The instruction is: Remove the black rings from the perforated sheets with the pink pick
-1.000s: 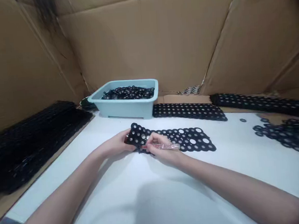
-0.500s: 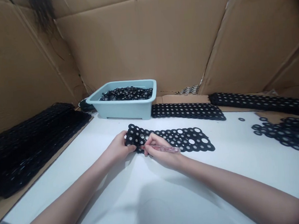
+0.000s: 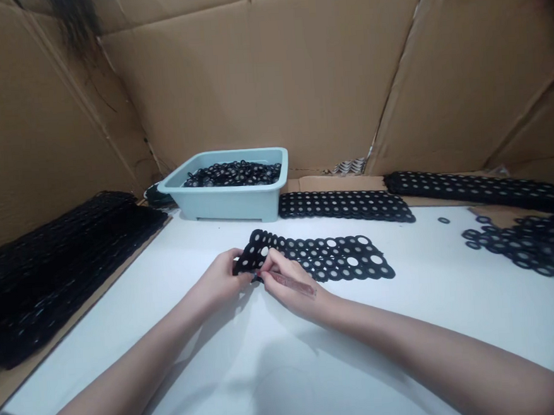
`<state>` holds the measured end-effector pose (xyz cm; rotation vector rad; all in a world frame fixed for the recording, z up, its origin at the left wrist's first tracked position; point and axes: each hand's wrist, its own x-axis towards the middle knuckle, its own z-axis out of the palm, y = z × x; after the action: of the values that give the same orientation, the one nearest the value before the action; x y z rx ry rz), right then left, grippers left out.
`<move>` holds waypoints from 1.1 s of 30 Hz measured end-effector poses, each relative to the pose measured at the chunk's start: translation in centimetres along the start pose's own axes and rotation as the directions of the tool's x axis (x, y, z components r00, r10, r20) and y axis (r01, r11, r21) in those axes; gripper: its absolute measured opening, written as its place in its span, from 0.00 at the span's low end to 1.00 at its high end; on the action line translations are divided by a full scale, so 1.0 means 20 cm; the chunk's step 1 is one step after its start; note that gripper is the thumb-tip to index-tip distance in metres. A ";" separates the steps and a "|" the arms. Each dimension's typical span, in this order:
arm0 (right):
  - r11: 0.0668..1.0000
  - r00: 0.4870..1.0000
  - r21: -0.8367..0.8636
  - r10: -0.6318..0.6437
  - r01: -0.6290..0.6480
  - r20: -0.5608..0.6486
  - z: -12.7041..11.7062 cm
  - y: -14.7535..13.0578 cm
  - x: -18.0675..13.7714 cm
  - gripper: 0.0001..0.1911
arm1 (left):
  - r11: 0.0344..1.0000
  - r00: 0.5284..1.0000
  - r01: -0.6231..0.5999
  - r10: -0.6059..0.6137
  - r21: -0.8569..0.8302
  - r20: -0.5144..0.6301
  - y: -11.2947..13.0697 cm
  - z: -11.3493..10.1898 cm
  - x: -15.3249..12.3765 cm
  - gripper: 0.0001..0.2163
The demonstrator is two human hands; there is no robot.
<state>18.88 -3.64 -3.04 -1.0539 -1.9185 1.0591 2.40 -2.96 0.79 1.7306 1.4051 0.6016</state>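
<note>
A black rubber sheet (image 3: 337, 257) full of round holes lies on the white table (image 3: 287, 358) in front of me. My left hand (image 3: 222, 279) pinches its near left end and lifts that corner a little. My right hand (image 3: 287, 282) is closed around a thin pink pen-like tool (image 3: 289, 282), whose tip points at the sheet's left end between both hands.
A light blue tub (image 3: 231, 195) holding several black rings stands behind the sheet. More perforated sheets (image 3: 347, 204) lie at the back and back right (image 3: 475, 187). A tall stack of black sheets (image 3: 57, 261) fills the left. Loose rings and scraps (image 3: 526, 247) lie at the right. Cardboard walls surround the table.
The left end of the sheet has been raised and turned slightly by my left hand. My right hand has tilted the tool so its tip points lower, toward the lifted corner.
</note>
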 end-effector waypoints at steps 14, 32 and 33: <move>0.928 0.994 0.367 0.089 -0.061 -0.060 -0.03 0.03 0.01 0.05 | 0.952 0.970 0.198 -0.156 -0.231 0.189 -0.07 -0.09 0.11 0.14; 0.984 0.993 0.150 0.101 -0.091 -0.060 -0.01 0.02 0.04 0.03 | 0.983 0.988 0.151 -0.152 -0.103 0.003 -0.07 -0.02 0.05 0.14; 0.983 0.993 0.154 0.104 -0.095 -0.052 -0.01 0.01 0.04 0.03 | 0.984 0.989 0.147 -0.145 -0.104 0.027 -0.05 -0.02 0.04 0.14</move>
<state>18.82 -2.83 -3.07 -1.0914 -1.7237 1.1955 1.75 -2.09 0.07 1.5322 1.4461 0.5672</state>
